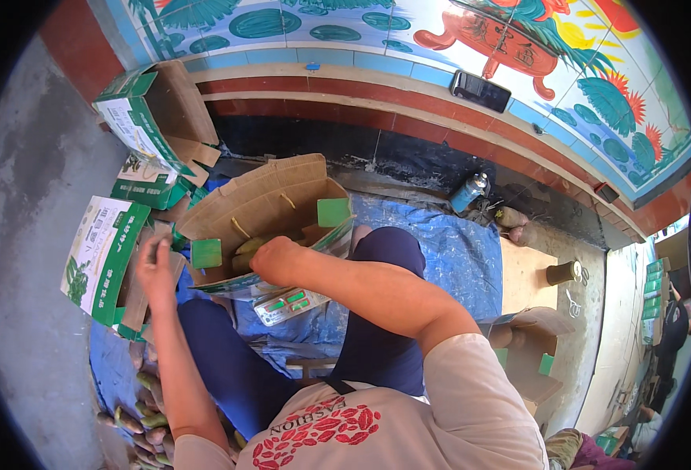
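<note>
A far wall of painted tiles (333,33) stands above a blue tarp (467,254) spread over the floor; grey concrete (28,274) runs along the left. On the tarp, mid-scene, an open cardboard box (255,189) contains green vegetables (243,259). The hands are apart: the right hand (277,261) reaches into the box, the left hand (155,270) is beside the left-hand cartons (104,258). I cannot tell whether either grips anything.
</note>
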Motion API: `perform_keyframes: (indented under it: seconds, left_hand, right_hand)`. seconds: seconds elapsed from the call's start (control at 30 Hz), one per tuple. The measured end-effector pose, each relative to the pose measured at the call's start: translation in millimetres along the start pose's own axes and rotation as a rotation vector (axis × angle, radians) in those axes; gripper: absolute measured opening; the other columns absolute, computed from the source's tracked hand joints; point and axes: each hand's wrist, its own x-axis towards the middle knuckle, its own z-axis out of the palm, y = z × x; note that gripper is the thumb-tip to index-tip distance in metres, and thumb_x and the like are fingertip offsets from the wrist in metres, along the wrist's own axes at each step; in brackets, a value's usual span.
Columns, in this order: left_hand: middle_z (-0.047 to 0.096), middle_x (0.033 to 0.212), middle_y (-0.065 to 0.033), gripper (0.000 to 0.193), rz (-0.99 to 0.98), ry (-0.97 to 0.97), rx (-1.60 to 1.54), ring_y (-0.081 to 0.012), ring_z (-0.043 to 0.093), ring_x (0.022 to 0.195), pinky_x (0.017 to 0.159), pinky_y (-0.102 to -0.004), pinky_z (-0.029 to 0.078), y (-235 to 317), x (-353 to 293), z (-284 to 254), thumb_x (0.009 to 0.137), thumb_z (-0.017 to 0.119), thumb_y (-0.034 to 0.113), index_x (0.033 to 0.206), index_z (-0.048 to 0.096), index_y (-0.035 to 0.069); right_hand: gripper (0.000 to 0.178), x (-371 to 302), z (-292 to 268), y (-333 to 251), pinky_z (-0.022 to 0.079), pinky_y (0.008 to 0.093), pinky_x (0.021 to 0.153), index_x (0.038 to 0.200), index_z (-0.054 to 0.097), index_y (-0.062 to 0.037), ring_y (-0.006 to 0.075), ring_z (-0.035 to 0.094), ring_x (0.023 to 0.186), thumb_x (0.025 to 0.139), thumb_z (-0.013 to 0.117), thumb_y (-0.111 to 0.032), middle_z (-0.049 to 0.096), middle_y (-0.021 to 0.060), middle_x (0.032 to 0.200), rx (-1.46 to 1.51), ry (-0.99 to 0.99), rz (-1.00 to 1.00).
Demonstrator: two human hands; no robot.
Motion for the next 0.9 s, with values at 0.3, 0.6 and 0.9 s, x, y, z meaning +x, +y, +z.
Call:
perform_keyframes:
  seconds: [0.3, 0.6, 0.9]
  left_hand:
    - [0.064, 0.086, -0.0112, 0.02, -0.173, 0.134, 0.422, -0.0183, 0.06, 0.082, 0.076, -0.0301, 0.046, -111, -84, -110, 0.085, 0.054, 0.014, 0.094, 0.06, -0.003]
    - [0.063, 0.092, -0.02, 0.034, -0.608, -0.347, 0.869, -0.0361, 0.06, 0.09, 0.079, -0.0423, 0.047, -281, -318, -158, 0.072, 0.062, 0.026, 0.098, 0.062, 0.003]
    - [0.057, 0.111, -0.0186, 0.054, -1.026, -0.536, 0.738, -0.0324, 0.055, 0.105, 0.091, -0.0405, 0.043, -310, -456, -135, 0.076, 0.062, 0.042, 0.117, 0.052, 0.008]
  right_hand:
    - [0.022, -1, -5, 1, 0.051, 0.0361, 0.069, 0.089, 0.066, -0.0077, 0.0252, 0.064, 0.087, 0.08, 0.059, -0.027, 0.067, 0.0096, 0.089, -0.008, -0.069, 0.012]
    - [0.027, 3, -6, 4, 0.05, 0.0395, 0.075, 0.095, 0.064, -0.0075, 0.0297, 0.062, 0.09, 0.078, 0.06, -0.028, 0.065, 0.0134, 0.09, 0.002, -0.103, 0.036]
    - [0.032, 1, -27, -1, 0.048, 0.0405, 0.079, 0.1, 0.063, -0.0081, 0.0298, 0.06, 0.092, 0.077, 0.062, -0.03, 0.064, 0.0136, 0.092, 0.066, -0.133, 0.083]
